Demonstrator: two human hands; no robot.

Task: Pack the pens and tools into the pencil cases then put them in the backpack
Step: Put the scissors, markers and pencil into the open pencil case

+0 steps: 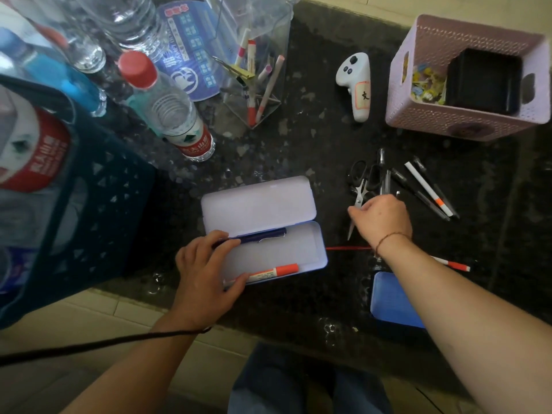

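Steel scissors [358, 201] seemingly under right fingers [355, 213]

Lilac pencil case [260, 201], pink perforated basket [442, 115], speckled black countertop [298, 150].

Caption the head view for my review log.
Left hand steadies open pencil case; right hand reaches the scissors.

Blue case [391, 300]: I see my right forearm covering its right part;
Scissors [360, 189]: my right hand [383, 219] hides the blades' middle;
Blue crate [89, 210]: cut off left
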